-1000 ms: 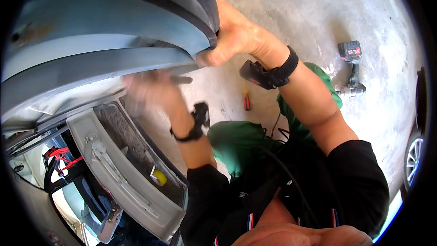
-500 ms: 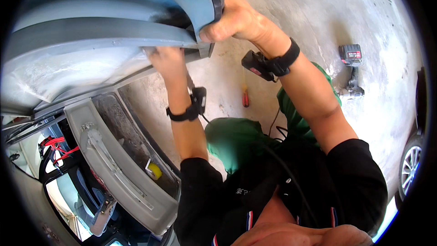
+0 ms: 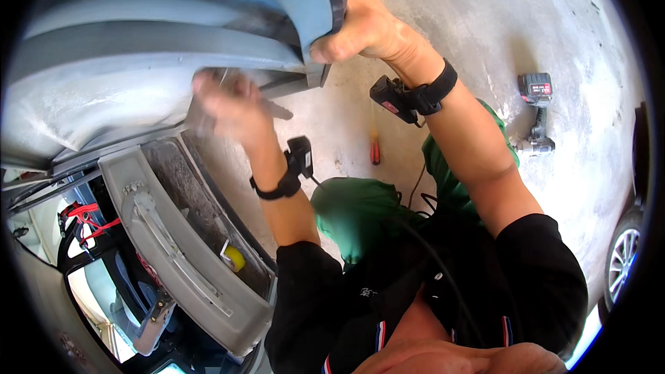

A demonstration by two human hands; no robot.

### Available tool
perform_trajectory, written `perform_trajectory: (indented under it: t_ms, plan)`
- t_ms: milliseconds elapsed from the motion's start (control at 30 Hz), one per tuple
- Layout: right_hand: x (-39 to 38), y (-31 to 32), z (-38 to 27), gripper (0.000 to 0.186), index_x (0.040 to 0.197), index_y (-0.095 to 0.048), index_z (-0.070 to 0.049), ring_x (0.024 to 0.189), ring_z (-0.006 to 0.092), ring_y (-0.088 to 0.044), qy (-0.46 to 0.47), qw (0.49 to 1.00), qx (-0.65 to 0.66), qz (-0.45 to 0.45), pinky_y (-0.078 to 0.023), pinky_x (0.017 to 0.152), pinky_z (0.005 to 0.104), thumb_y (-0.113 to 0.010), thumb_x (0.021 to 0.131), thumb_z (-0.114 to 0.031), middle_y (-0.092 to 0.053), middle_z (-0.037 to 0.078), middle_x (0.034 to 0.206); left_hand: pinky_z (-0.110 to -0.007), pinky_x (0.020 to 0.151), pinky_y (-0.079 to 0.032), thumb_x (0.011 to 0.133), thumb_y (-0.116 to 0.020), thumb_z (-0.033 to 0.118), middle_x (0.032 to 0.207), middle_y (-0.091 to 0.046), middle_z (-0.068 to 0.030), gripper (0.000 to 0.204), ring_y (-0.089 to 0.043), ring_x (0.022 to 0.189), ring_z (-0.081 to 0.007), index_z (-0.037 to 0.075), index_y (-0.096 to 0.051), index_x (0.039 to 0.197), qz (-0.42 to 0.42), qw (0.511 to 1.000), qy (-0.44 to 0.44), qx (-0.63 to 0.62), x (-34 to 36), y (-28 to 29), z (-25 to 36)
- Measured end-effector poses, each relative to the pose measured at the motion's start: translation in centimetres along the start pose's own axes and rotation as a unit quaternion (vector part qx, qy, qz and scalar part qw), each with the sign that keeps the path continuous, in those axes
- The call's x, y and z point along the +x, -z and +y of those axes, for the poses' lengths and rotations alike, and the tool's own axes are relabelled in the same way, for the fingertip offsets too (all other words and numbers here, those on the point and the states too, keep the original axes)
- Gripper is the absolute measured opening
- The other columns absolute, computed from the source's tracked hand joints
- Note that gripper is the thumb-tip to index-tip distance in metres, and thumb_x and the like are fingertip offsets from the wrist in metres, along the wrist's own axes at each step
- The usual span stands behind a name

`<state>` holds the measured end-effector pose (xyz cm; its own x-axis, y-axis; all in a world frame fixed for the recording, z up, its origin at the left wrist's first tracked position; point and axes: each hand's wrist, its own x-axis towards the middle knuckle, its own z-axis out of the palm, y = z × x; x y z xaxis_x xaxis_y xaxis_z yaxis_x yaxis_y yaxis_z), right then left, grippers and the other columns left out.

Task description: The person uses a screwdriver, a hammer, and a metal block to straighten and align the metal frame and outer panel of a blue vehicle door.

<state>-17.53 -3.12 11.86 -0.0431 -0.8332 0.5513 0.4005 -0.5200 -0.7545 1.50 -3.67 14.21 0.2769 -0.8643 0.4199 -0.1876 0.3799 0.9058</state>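
A large blue-grey car body panel (image 3: 138,48) with a dark trim edge spans the upper left. My right hand (image 3: 364,31) grips its outer corner, thumb on the near face and fingers hidden behind the edge. Below the panel's lower rim my left hand (image 3: 232,107) is smeared by motion. It seems closed around a dark-handled tool (image 3: 280,111), whose end juts out beside the wrist; the tool's other end is too blurred to make out. Both wrists wear black straps with small black boxes.
To the left is the open car body with a grey curved trim piece (image 3: 173,235), a yellow roll (image 3: 235,257) in the sill channel and red clamps (image 3: 83,218). On the concrete floor lie a red-handled screwdriver (image 3: 375,152) and a cordless power tool (image 3: 537,114). A car wheel (image 3: 623,256) stands far right.
My left hand has swung left and slightly down, away from the panel's lower rim. My right hand keeps its hold, and the panel corner has shifted slightly right in view.
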Motion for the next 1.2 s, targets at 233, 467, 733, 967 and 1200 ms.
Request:
perform_trajectory:
  t_ms: [233,467,733,967,1200]
  plan:
    - [-0.1,-0.8,-1.3,0.079,0.122,-0.054,0.006,0.094,0.0239,-0.061,-0.038,0.997,0.065,-0.013,-0.048,0.087,0.0320,-0.075,0.050,-0.019,-0.064,0.014,0.101,-0.028,0.056,-0.049,0.099,-0.043,0.058,0.098,-0.063,-0.0133,0.066,-0.061,0.076,-0.0184,-0.004,-0.050,0.119,-0.018,1.000,-0.012,0.012,1.5,-0.1,-2.3]
    - [-0.5,-1.0,-0.3,0.082,0.123,-0.051,0.007,0.098,0.0252,-0.061,-0.038,0.999,0.020,0.019,-0.048,0.089,0.0322,-0.076,0.050,-0.021,-0.063,0.017,0.104,-0.026,0.052,-0.045,0.098,-0.048,0.041,0.098,-0.066,-0.0217,0.050,-0.050,0.055,-0.0131,-0.006,-0.052,0.114,-0.095,0.979,-0.165,0.067,3.0,2.1,-4.5]
    - [-0.4,-0.6,-0.3,0.080,0.120,-0.052,0.009,0.095,0.0273,-0.062,-0.004,0.998,-0.064,-0.008,-0.048,0.089,0.0333,-0.075,0.049,-0.020,-0.065,0.019,0.101,-0.024,0.050,-0.034,0.095,-0.052,0.052,0.068,-0.047,-0.0045,0.051,-0.042,0.055,-0.0120,0.001,-0.052,0.102,-0.077,0.982,0.100,-0.137,-0.8,0.3,-0.9]
    - [-0.3,-0.4,-0.4,0.081,0.122,-0.052,0.008,0.096,0.0266,-0.062,-0.039,0.997,-0.062,-0.018,-0.049,0.087,0.0331,-0.075,0.049,-0.018,-0.065,0.018,0.103,-0.025,0.061,-0.041,0.093,-0.065,0.031,0.081,-0.056,-0.0020,0.038,-0.051,0.068,-0.0103,-0.002,-0.055,0.108,-0.165,0.983,0.042,-0.066,-2.2,2.3,-2.3]
    - [-0.8,-0.7,-0.9,0.082,0.126,-0.052,0.006,0.098,0.0254,-0.062,-0.024,0.998,-0.065,-0.011,-0.049,0.088,0.0333,-0.075,0.050,-0.015,-0.065,0.017,0.105,-0.029,0.073,-0.047,0.089,-0.073,0.022,0.094,-0.058,-0.0087,0.039,-0.056,0.082,-0.0141,-0.003,-0.054,0.112,-0.215,0.948,-0.209,0.104,-1.6,3.0,-2.0]
